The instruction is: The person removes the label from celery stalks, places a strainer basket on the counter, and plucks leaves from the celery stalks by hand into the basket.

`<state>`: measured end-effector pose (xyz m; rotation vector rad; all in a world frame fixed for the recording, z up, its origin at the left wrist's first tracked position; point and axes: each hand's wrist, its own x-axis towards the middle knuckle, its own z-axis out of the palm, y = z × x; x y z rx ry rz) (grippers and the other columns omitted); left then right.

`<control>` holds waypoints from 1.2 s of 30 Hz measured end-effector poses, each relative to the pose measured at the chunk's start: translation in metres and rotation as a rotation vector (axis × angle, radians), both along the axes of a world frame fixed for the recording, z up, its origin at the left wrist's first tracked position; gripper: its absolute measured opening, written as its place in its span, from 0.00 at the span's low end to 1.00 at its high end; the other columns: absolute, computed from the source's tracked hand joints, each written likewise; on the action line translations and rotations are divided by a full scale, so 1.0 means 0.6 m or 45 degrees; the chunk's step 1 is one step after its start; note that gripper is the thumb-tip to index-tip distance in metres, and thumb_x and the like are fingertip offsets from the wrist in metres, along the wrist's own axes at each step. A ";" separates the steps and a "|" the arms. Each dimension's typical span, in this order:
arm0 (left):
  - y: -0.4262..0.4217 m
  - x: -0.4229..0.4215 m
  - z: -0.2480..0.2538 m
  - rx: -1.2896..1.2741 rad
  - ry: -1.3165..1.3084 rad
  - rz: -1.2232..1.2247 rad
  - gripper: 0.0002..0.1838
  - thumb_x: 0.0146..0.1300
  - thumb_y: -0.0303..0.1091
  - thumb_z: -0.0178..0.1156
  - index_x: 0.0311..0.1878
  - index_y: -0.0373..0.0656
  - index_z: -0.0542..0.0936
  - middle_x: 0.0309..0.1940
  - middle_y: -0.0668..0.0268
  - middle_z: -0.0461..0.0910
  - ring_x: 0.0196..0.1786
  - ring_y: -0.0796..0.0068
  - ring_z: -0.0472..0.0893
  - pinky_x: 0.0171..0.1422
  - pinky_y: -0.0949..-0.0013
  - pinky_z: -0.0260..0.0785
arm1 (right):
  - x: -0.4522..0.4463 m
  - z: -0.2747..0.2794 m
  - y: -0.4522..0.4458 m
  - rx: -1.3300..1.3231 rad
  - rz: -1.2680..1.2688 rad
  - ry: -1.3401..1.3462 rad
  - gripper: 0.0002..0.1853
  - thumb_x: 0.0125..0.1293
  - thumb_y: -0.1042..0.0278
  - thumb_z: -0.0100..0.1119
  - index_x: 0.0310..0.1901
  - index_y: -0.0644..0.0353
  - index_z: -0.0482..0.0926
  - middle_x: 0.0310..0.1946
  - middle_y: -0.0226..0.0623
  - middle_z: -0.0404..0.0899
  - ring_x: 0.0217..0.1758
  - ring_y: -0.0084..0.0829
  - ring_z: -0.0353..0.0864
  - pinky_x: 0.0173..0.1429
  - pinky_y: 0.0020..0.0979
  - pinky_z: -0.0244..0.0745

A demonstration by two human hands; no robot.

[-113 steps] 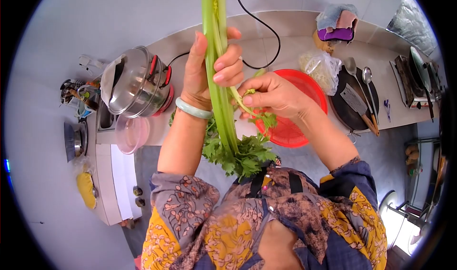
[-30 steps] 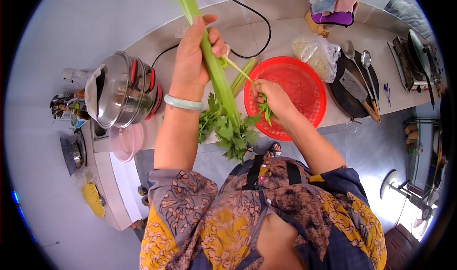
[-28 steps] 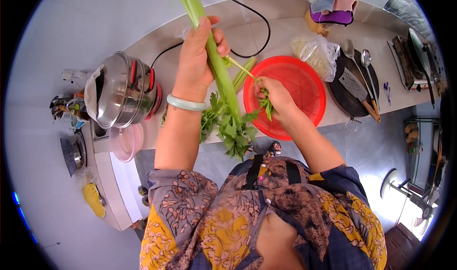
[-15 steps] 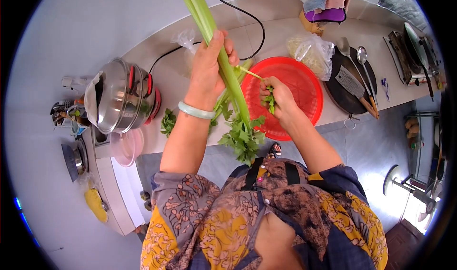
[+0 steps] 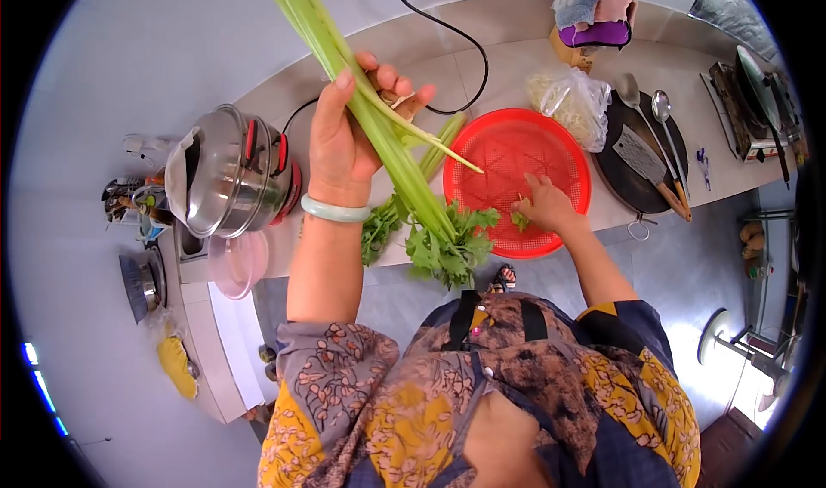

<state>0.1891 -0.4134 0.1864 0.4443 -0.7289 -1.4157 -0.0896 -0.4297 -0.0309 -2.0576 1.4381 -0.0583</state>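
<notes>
A bunch of celery (image 5: 379, 131) slants across the middle of the view, leafy end down toward my body. My left hand (image 5: 348, 139) grips its stalks, thumb on one side and fingers curled round the other; a jade-coloured bangle sits on that wrist. One thin pale stem sticks out of the bunch toward the basket. Over the red mesh basket (image 5: 490, 245) is my right hand (image 5: 551, 208), fingers stretched out and apart. A few celery leaves (image 5: 520, 219) lie against or just under its thumb side. More celery leaves (image 5: 379, 230) are on the counter behind the bunch.
A steel steamer pot (image 5: 228, 174) and a pink bowl (image 5: 238, 264) stand at left. Behind the basket lies a clear plastic bag (image 5: 575, 105) of pale strands. At right are a black round pan lid (image 5: 615, 157) with a spatula and spoons, and a gas stove (image 5: 736, 114).
My right hand has moved right and down from the thin stem to over the basket, its fingers opening from round the leaves. My left hand and the celery shifted left.
</notes>
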 end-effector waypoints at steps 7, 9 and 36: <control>-0.009 -0.005 -0.009 -0.056 0.005 -0.105 0.15 0.64 0.41 0.57 0.47 0.42 0.78 0.46 0.56 0.82 0.55 0.56 0.80 0.68 0.41 0.66 | 0.021 0.161 -0.007 0.260 -0.092 -1.317 0.27 0.65 0.57 0.62 0.60 0.65 0.72 0.56 0.42 0.75 0.52 0.33 0.79 0.60 0.33 0.72; -0.009 -0.018 -0.008 -0.031 -0.012 -0.088 0.15 0.63 0.42 0.58 0.47 0.41 0.77 0.46 0.56 0.81 0.55 0.56 0.80 0.69 0.41 0.65 | 0.043 0.232 0.020 0.276 -0.020 -1.581 0.23 0.67 0.59 0.61 0.57 0.67 0.73 0.51 0.35 0.77 0.50 0.25 0.77 0.59 0.29 0.71; 0.008 0.012 -0.035 0.114 -0.288 0.019 0.10 0.65 0.36 0.59 0.45 0.41 0.74 0.29 0.68 0.74 0.34 0.72 0.76 0.49 0.60 0.74 | 0.108 0.177 0.012 -0.248 0.010 -0.812 0.07 0.57 0.69 0.57 0.33 0.65 0.76 0.25 0.47 0.78 0.29 0.46 0.79 0.35 0.41 0.73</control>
